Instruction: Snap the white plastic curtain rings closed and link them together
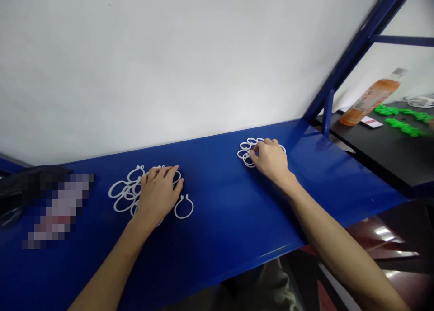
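Observation:
My left hand (161, 191) lies palm down over a loose pile of white plastic rings (118, 189), its fingers spread and touching some of them. Each ring that shows fully has a gap with small knobs at its ends. A single white ring (184, 217) rests apart, just right of that hand. Farther right, my right hand (272, 159) is curled down over a second cluster of white rings (244, 146), laid overlapping in a rounded group. The right thumb presses at a ring on the cluster's left side; the other fingertips are mostly hidden behind the hand.
Both clusters lie on a blue metal shelf (210, 229) against a white wall (190, 67). A dark bag (40, 173) sits at far left. Blue posts (352, 44) rise at right; beyond, a black table (379, 148) holds an orange drink bottle (373, 98) and green pieces (403, 126).

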The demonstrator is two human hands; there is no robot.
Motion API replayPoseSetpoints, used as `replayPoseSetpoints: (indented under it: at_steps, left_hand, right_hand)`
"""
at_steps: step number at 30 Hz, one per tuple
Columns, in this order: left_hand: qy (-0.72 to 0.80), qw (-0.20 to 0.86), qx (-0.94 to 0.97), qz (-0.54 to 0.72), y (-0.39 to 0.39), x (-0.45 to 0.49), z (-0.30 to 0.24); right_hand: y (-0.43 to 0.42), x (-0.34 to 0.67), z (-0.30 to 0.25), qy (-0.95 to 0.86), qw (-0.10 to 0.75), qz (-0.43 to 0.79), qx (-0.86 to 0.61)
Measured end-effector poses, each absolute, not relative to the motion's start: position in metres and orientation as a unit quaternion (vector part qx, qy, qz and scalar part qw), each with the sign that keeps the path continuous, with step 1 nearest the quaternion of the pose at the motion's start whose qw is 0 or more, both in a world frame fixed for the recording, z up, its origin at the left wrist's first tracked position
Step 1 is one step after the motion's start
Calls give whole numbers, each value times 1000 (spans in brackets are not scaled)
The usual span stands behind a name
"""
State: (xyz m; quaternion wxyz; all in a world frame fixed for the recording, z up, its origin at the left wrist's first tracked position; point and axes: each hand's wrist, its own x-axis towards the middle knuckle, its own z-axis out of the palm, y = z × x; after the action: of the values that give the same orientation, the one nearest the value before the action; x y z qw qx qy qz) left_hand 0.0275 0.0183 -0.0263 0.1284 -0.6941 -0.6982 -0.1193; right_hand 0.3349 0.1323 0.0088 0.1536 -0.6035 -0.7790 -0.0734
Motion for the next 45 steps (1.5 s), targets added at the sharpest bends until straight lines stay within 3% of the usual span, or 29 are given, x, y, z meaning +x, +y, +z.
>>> replayPoseSetpoints:
  at_steps: [8, 14, 18, 22, 32, 38, 45]
  left_hand:
    - [-681, 133, -701, -167, 19, 30, -20]
    - [-547, 136, -770, -298, 8, 59, -12]
    - [-454, 122, -821, -323, -2, 79, -9]
    - [-444, 64, -832, -327, -5, 82, -9]
    - [-567, -90, -725, -380, 1, 72, -3]
    - [-560, -236, -690, -392, 4, 66, 0]
    - [-586, -296, -657, -370, 5, 60, -6]
  right_hand:
    - [123, 324, 11, -798, 305, -70, -515]
    - [75, 288, 4, -872, 321, 244, -277]
    - [55, 273, -5, -798, 300, 438, -286]
    - [58, 272, -10, -734, 326, 510, -307]
    - [67, 274, -16, -669, 327, 597, -297]
    - [68, 277, -11, -732, 319, 520, -304]
    - [65, 278, -8, -809, 327, 425, -241]
